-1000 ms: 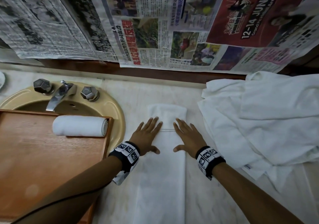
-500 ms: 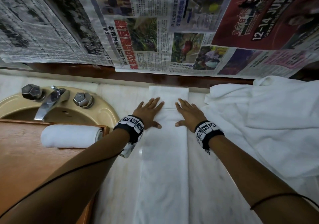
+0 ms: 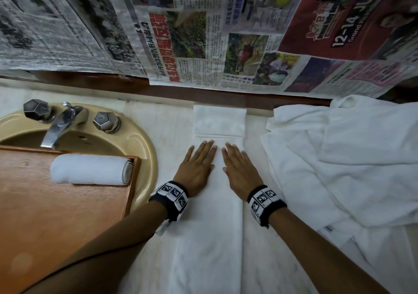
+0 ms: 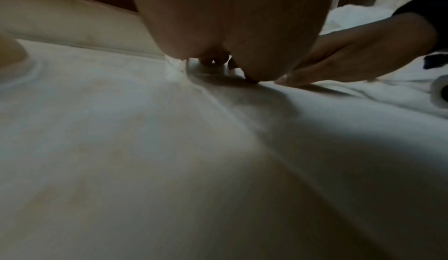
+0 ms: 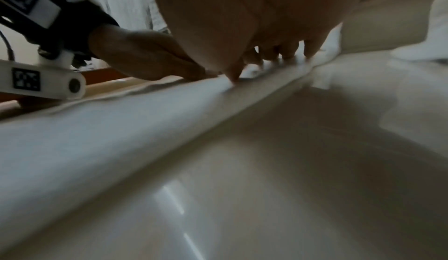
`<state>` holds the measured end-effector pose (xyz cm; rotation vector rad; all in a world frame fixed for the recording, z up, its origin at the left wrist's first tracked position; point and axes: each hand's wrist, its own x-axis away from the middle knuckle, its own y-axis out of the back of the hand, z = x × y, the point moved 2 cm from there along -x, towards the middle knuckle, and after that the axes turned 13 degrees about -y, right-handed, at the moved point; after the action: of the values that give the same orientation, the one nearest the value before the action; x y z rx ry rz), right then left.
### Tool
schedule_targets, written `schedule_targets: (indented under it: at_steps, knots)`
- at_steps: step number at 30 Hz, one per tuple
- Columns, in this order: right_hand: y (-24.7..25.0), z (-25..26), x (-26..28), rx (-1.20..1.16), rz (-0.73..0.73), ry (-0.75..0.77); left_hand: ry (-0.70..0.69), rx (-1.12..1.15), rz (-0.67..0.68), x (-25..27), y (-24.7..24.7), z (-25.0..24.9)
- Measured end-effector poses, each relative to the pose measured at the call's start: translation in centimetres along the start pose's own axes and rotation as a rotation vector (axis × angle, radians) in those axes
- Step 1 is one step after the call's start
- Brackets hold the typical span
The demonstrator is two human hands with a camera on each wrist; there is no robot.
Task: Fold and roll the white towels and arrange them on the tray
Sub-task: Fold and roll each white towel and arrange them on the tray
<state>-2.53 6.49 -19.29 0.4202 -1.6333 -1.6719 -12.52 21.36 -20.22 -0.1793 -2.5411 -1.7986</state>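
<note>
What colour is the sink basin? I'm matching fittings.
The sink basin is pale yellow-beige, clearest in the head view.

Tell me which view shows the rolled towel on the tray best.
The head view: the rolled towel lies whole at the far end of the wooden tray. Neither wrist view shows it clearly; the folded towel fills them.

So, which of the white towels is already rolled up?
The rolled towel lying on the wooden tray beside the sink. The long folded towel under both hands is still flat, and the towels at right are a loose pile.
</note>
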Motion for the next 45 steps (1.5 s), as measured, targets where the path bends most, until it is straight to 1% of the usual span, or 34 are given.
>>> schedule_targets:
  at_steps: [2,5,8,9,12,16,18,20,22,24,26,27,30,32,34,36,37,38,41,42,43,45]
  knots:
    - [-0.2,-0.6,0.0,0.012,0.03,-0.025,0.016,0.003,0.027,0.3,-0.4,0.5]
    - [0.0,-1.5,0.5,0.051,0.037,-0.057,0.009,-0.013,0.05,1.2,-0.4,1.2]
    - [0.3,-1.8,1.0,0.038,0.074,-0.135,0.049,-0.024,0.054,1.9,0.1,1.2]
    - [0.5,-1.6,1.1,0.027,0.066,-0.144,0.063,-0.017,0.053,1.9,0.3,0.9]
    - [0.9,-0.4,0.8,0.027,0.031,-0.098,0.078,-0.002,0.034,1.0,0.6,-0.2]
    - [0.9,-0.3,-0.8,0.001,0.09,-0.06,0.118,0.012,0.059,0.1,0.5,0.8]
    - [0.9,-0.9,-1.3,0.023,0.129,-0.102,0.124,-0.012,0.078,0.5,0.6,1.7]
    - [1.0,-1.1,-1.1,0.05,0.144,-0.171,0.178,0.005,0.06,1.1,0.7,2.1]
    - [1.1,-0.5,-0.4,0.039,0.124,-0.185,0.21,0.038,0.03,1.5,0.8,1.2]
    - [0.8,0.7,1.0,0.014,0.107,-0.091,0.148,0.03,0.02,2.1,0.4,-0.5]
    - [0.3,1.5,2.9,0.054,0.146,0.009,0.083,0.021,0.048,3.2,-0.4,-1.6]
    - [0.0,1.4,3.6,0.086,0.176,0.023,0.081,0.015,0.065,3.8,-0.8,-1.5]
    - [-0.5,0.0,4.5,0.119,0.203,-0.069,0.148,0.0,0.089,5.1,-1.0,-0.7]
    - [-0.2,0.0,4.7,0.105,0.205,-0.12,0.173,0.004,0.078,5.4,-0.8,-1.2]
    - [-0.1,1.1,5.5,0.078,0.182,-0.094,0.126,0.028,0.067,5.6,-0.8,-2.8]
    - [-0.6,2.1,6.6,0.071,0.184,-0.032,0.068,0.019,0.096,6.3,-1.4,-4.1]
    - [-1.0,2.0,7.2,0.072,0.197,-0.02,0.063,0.001,0.113,6.8,-1.6,-4.2]
    - [-1.1,1.7,7.5,0.068,0.2,-0.033,0.087,-0.018,0.121,7.3,-1.7,-3.9]
    - [-1.4,0.1,8.2,0.06,0.182,-0.155,0.227,-0.025,0.104,8.7,-1.5,-2.8]
    - [-1.4,0.0,8.6,0.065,0.185,-0.174,0.244,-0.015,0.098,9.0,-1.4,-3.0]
    - [-1.5,0.3,9.0,0.063,0.172,-0.162,0.232,-0.012,0.089,9.2,-1.3,-3.6]
    - [-1.8,1.4,10.5,0.049,0.141,-0.079,0.151,-0.007,0.086,9.9,-1.8,-5.6]
